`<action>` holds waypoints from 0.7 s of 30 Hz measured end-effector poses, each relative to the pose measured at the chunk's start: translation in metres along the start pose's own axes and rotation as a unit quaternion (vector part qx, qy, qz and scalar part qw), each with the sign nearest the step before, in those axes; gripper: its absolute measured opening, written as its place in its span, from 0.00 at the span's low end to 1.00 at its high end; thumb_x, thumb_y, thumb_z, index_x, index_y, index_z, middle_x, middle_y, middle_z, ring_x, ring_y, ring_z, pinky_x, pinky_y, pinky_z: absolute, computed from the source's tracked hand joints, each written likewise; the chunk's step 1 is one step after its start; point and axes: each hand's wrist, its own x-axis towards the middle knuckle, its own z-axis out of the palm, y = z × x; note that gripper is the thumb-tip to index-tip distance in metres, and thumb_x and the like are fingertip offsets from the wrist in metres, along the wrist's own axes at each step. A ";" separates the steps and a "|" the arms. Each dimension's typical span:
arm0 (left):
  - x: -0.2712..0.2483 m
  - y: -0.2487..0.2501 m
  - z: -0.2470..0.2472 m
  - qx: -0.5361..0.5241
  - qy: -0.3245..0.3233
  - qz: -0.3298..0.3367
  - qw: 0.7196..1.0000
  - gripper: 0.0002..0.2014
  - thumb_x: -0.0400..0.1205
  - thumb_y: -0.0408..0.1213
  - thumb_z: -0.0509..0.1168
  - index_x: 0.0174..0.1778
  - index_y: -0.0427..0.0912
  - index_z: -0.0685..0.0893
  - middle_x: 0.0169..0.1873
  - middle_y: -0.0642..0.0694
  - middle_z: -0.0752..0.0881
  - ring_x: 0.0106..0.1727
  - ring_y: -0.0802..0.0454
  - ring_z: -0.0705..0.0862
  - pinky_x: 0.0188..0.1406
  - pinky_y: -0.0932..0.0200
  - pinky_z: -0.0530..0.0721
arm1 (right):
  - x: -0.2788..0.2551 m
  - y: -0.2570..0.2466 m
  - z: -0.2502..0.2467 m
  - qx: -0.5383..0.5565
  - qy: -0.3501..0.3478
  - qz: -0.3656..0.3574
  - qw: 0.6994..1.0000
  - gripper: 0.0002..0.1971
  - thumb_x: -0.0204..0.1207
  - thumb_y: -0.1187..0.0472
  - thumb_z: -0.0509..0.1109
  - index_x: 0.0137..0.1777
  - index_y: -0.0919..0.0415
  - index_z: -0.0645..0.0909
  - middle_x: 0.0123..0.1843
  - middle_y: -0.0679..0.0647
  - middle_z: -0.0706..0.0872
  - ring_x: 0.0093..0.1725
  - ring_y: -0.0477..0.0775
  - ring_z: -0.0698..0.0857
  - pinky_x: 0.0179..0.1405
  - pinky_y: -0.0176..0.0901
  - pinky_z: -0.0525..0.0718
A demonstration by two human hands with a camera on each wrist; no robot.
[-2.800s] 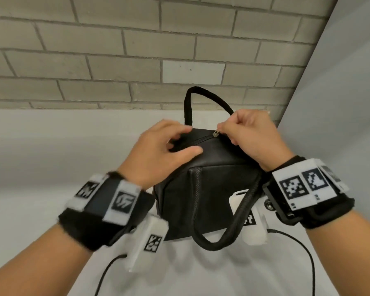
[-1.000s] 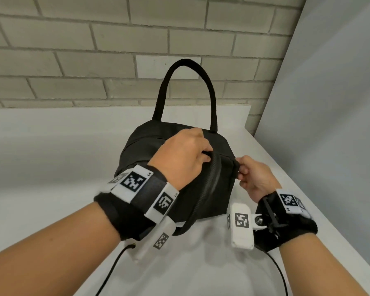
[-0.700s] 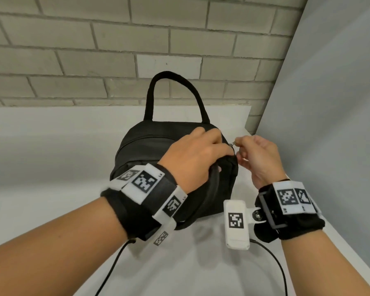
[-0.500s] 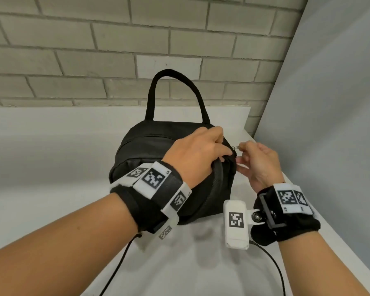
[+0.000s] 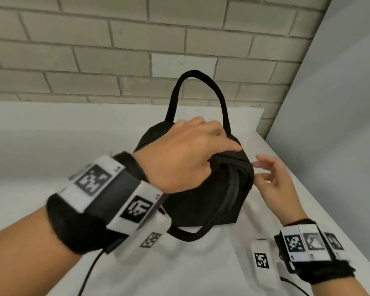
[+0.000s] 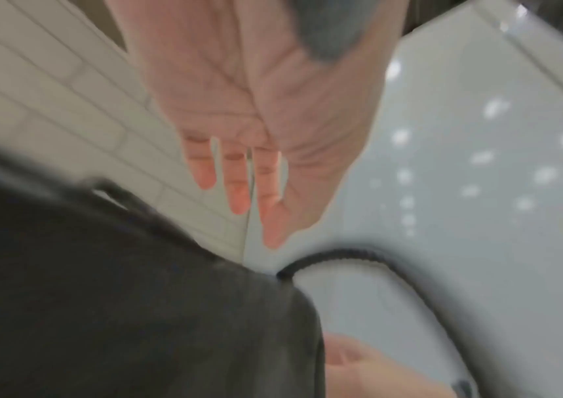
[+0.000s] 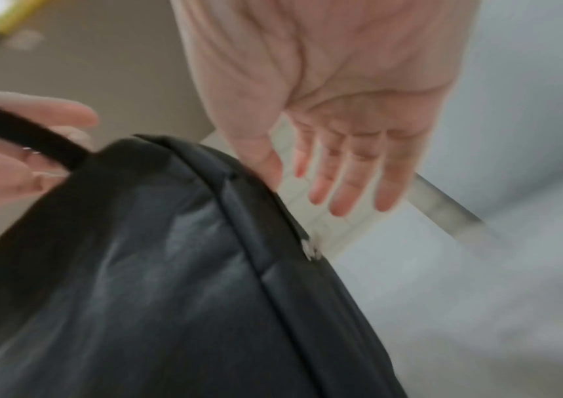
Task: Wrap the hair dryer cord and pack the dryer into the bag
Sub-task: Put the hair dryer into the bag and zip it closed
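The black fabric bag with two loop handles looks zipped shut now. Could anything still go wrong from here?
Possibly two things. The black fabric bag sits near the right edge of the white table, so a nudge might push it off. Also, the right hand is open beside it and only the left hand rests on top; if that lifts carelessly, a finger might snag the lower loop handle.

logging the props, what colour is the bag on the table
Black all over, handles included: the bag shows best in the head view.
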 end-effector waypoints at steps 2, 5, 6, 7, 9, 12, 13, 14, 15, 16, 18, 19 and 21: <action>-0.036 -0.018 -0.016 -0.047 0.025 -0.013 0.999 0.28 0.69 0.33 0.54 0.63 0.63 0.74 0.51 0.63 0.74 0.57 0.67 0.67 0.61 0.66 0.64 | -0.012 -0.015 -0.004 -0.029 -0.056 -0.158 0.985 0.31 0.69 0.68 0.66 0.60 0.30 0.68 0.65 0.36 0.73 0.65 0.39 0.75 0.66 0.31 0.72; -0.088 -0.050 -0.009 -0.034 0.025 -0.040 0.998 0.32 0.67 0.35 0.59 0.65 0.68 0.68 0.57 0.70 0.68 0.61 0.73 0.63 0.60 0.71 0.66 | -0.017 -0.028 0.000 -0.135 -0.116 -0.292 0.940 0.28 0.68 0.56 0.66 0.66 0.32 0.67 0.73 0.38 0.65 0.74 0.35 0.63 0.71 0.22 0.59; -0.099 -0.060 0.001 -0.012 0.024 -0.056 0.998 0.35 0.68 0.33 0.66 0.66 0.70 0.66 0.58 0.69 0.66 0.61 0.73 0.62 0.59 0.70 0.66 | -0.015 -0.033 0.003 -0.166 -0.111 -0.321 0.926 0.24 0.70 0.55 0.64 0.66 0.36 0.70 0.72 0.40 0.67 0.74 0.37 0.65 0.71 0.23 0.60; -0.105 -0.066 0.012 0.012 0.038 -0.065 0.997 0.39 0.67 0.32 0.72 0.67 0.70 0.65 0.59 0.65 0.66 0.60 0.70 0.63 0.59 0.65 0.68 | -0.012 -0.037 0.007 -0.183 -0.102 -0.349 0.914 0.21 0.73 0.56 0.62 0.66 0.42 0.74 0.70 0.42 0.71 0.71 0.38 0.69 0.71 0.24 0.62; -0.106 -0.072 0.030 0.051 0.085 -0.071 0.993 0.33 0.69 0.36 0.73 0.65 0.63 0.69 0.58 0.55 0.69 0.56 0.58 0.69 0.51 0.54 0.78 | -0.010 -0.045 0.016 -0.169 -0.093 -0.372 0.908 0.16 0.75 0.59 0.58 0.61 0.54 0.80 0.59 0.45 0.81 0.62 0.38 0.77 0.67 0.24 0.70; -0.091 -0.067 0.030 0.012 0.192 -0.077 0.978 0.14 0.74 0.42 0.60 0.55 0.56 0.78 0.49 0.56 0.74 0.50 0.58 0.74 0.47 0.61 0.79 | -0.008 -0.060 0.024 -0.078 -0.077 -0.309 0.945 0.14 0.76 0.54 0.58 0.46 0.58 0.85 0.41 0.47 0.90 0.44 0.42 0.85 0.45 0.23 0.80; -0.084 -0.063 0.028 -0.030 0.220 -0.088 0.971 0.12 0.74 0.42 0.59 0.51 0.55 0.80 0.45 0.58 0.76 0.48 0.66 0.75 0.48 0.68 0.77 | -0.007 -0.063 0.027 -0.049 -0.066 -0.277 0.957 0.12 0.76 0.55 0.60 0.40 0.56 0.84 0.33 0.43 0.88 0.38 0.41 0.84 0.37 0.22 0.78; -0.079 -0.060 0.027 -0.069 0.243 -0.102 0.962 0.11 0.74 0.43 0.58 0.48 0.53 0.83 0.40 0.58 0.77 0.47 0.71 0.76 0.48 0.75 0.75 | -0.008 -0.065 0.029 -0.025 -0.052 -0.244 0.968 0.11 0.77 0.57 0.62 0.35 0.54 0.82 0.28 0.42 0.85 0.34 0.38 0.83 0.33 0.21 0.76; -0.074 -0.054 0.025 -0.105 0.259 -0.124 0.952 0.09 0.74 0.45 0.60 0.44 0.51 0.85 0.38 0.58 0.78 0.44 0.75 0.76 0.46 0.79 0.73 | -0.007 -0.067 0.032 -0.007 -0.036 -0.211 0.977 0.12 0.78 0.59 0.62 0.34 0.53 0.81 0.25 0.42 0.83 0.32 0.35 0.81 0.32 0.19 0.74; -0.071 -0.051 0.024 -0.141 0.265 -0.152 0.942 0.07 0.75 0.45 0.62 0.40 0.50 0.85 0.37 0.58 0.79 0.42 0.76 0.76 0.43 0.82 0.71 | -0.007 -0.068 0.033 0.009 -0.022 -0.179 0.984 0.12 0.78 0.60 0.62 0.34 0.55 0.82 0.24 0.42 0.82 0.30 0.34 0.80 0.33 0.18 0.73; -0.067 -0.045 0.025 -0.214 0.261 -0.209 0.918 0.10 0.80 0.42 0.60 0.34 0.49 0.81 0.36 0.53 0.80 0.38 0.71 0.76 0.39 0.80 0.71 | -0.006 -0.069 0.035 0.037 -0.006 -0.125 0.991 0.13 0.79 0.60 0.61 0.35 0.57 0.83 0.24 0.39 0.83 0.31 0.31 0.80 0.34 0.16 0.73; -0.066 -0.043 0.026 -0.239 0.262 -0.225 0.908 0.14 0.82 0.42 0.56 0.31 0.50 0.80 0.35 0.51 0.80 0.38 0.67 0.76 0.40 0.76 0.71 | -0.005 -0.070 0.036 0.040 -0.008 -0.109 0.993 0.14 0.79 0.58 0.60 0.35 0.57 0.83 0.25 0.40 0.84 0.31 0.30 0.80 0.35 0.15 0.72; -0.064 -0.040 0.027 -0.253 0.271 -0.233 0.899 0.18 0.84 0.42 0.50 0.29 0.52 0.77 0.33 0.49 0.80 0.38 0.60 0.76 0.42 0.69 0.71 | -0.002 -0.073 0.037 0.017 -0.035 -0.094 0.995 0.16 0.80 0.55 0.58 0.35 0.56 0.83 0.30 0.43 0.83 0.32 0.29 0.79 0.35 0.13 0.72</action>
